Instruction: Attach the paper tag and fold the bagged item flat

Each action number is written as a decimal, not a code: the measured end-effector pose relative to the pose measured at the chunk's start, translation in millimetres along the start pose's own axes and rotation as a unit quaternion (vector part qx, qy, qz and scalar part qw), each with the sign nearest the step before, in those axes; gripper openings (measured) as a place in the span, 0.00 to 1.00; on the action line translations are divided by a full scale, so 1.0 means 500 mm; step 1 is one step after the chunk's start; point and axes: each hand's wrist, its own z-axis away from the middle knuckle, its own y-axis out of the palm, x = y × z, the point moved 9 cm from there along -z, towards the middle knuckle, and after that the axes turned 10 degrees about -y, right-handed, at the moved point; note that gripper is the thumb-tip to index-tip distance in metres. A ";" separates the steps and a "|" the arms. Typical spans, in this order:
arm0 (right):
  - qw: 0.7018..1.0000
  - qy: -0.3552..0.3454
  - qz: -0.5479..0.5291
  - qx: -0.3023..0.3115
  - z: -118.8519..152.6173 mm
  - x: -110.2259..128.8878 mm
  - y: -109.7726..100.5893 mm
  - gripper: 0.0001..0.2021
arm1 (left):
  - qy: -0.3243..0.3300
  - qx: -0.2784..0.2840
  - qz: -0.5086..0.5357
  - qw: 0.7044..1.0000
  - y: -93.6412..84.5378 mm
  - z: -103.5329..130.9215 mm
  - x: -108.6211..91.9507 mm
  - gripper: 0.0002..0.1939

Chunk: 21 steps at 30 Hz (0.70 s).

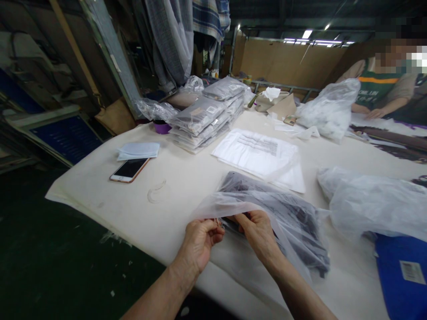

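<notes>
A dark folded garment (300,222) lies in a clear plastic bag (230,202) at the near side of the table. At the bag's open edge, my left hand (202,238) is closed in a pinch, with a thin string showing at its fingertips. My right hand (260,231) is beside it at the same opening, fingers bent and closed. A bit of brown shows by its thumb, but what the fingertips grip is hidden. White printed bags (256,153) lie flat just beyond the garment.
Bagged garments (200,115) are stacked at the back. A phone (130,170) lies by a light-blue mask (138,151) on the left. Right of me are crumpled plastic (373,200) and a blue packet (396,266). Across the table stands another person (376,89).
</notes>
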 end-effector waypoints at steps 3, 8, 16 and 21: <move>1.000 0.011 -0.001 0.001 0.003 -0.002 0.000 0.14 | -0.011 -0.013 -0.004 1.000 -0.004 0.001 0.002 0.05; 1.000 0.013 -0.011 0.000 0.003 0.000 0.000 0.13 | -0.017 -0.020 -0.014 1.000 -0.008 0.008 0.000 0.04; 0.999 0.019 -0.031 0.002 0.005 -0.010 0.001 0.10 | -0.008 0.043 -0.099 0.994 -0.005 0.032 0.006 0.09; 0.996 0.035 -0.080 0.012 0.007 -0.011 0.004 0.06 | 0.181 -0.042 -0.230 0.955 -0.034 0.059 -0.055 0.08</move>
